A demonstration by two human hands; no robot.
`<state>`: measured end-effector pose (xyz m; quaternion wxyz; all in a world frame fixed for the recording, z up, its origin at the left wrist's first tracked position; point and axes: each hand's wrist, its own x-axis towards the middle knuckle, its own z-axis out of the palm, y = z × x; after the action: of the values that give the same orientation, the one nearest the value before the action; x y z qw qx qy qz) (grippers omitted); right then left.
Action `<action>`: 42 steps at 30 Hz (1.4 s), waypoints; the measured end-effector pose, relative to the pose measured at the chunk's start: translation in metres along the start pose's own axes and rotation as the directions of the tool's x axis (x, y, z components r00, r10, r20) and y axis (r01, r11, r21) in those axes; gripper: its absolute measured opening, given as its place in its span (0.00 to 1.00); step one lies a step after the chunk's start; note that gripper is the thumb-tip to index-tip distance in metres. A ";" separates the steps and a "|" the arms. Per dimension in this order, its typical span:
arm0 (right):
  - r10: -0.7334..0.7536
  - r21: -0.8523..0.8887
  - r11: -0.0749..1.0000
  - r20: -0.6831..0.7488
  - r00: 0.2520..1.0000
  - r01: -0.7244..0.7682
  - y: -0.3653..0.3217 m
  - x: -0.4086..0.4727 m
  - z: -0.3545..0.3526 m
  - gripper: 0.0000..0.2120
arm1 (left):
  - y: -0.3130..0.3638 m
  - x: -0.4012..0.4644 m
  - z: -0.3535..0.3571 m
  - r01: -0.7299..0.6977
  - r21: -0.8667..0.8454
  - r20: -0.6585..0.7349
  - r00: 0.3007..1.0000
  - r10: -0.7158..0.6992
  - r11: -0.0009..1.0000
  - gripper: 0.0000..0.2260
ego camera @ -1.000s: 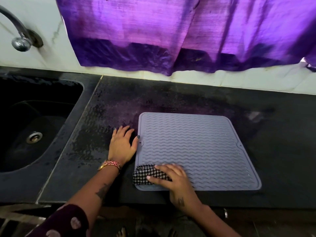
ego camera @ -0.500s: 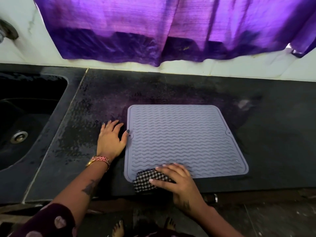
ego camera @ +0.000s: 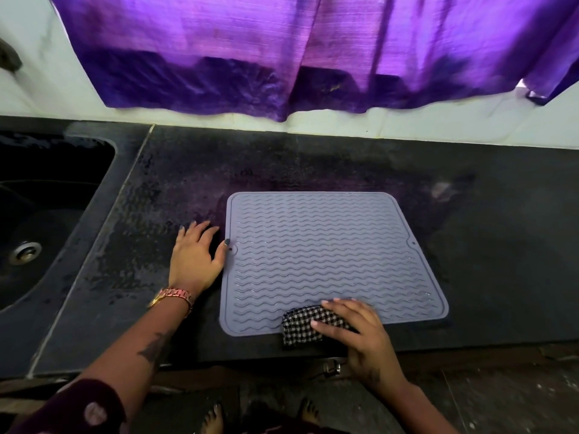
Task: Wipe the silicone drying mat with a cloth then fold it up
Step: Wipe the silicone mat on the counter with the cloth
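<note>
Mat (ego camera: 326,261) lies flat on tabletop (ego camera: 485,261). Left hand (ego camera: 195,255), fingers spread, braces its left edge against sliding; right hand (ego camera: 360,333) presses folded checked cloth (ego camera: 299,327) onto the near edge, wiping.

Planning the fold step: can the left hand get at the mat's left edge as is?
Probably yes. The left hand lies flat on the counter beside the mat, thumb at its left rim; nothing between. The cloth sits under the right hand at the near edge.

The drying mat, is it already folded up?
No, the drying mat lies fully flat on the counter, with the right hand pressing the checked cloth on its near edge.
</note>
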<state>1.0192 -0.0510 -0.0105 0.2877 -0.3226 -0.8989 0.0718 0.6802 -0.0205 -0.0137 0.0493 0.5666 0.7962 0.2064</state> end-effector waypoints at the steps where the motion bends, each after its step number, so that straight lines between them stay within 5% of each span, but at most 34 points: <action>1: 0.012 0.007 1.000 -0.018 1.000 -0.012 0.003 0.005 0.000 0.22 | 0.000 0.000 0.000 -0.001 0.002 -0.001 1.000 0.001 1.000 0.27; 21: 0.137 0.068 0.988 0.048 0.989 -0.140 0.059 0.088 0.002 0.27 | 0.002 0.001 -0.003 0.010 -0.009 0.014 1.000 -0.010 1.000 0.28; 26: 0.214 0.017 0.975 0.187 0.959 -0.221 0.060 0.097 0.011 0.28 | 0.003 -0.001 -0.002 0.009 -0.005 -0.005 1.000 -0.009 1.000 0.28; 31: 0.184 0.083 0.978 0.075 0.980 -0.190 0.074 0.127 0.007 0.27 | 0.001 0.001 -0.002 0.011 0.011 0.000 1.000 -0.011 1.000 0.28; 37: 0.255 -0.049 0.966 0.314 0.915 -0.253 0.083 0.138 0.020 0.29 | 0.002 0.002 -0.003 0.014 0.012 -0.010 1.000 -0.014 1.000 0.28; 42: 0.269 -0.007 0.962 0.204 0.941 -0.273 0.087 0.153 0.018 0.30 | 0.002 0.004 -0.002 0.016 0.024 -0.020 1.000 -0.015 1.000 0.27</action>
<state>0.9596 0.1130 0.0191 0.1852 -0.4310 -0.8699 0.1527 0.6801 -0.0170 -0.0101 0.0363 0.5589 0.8035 0.2019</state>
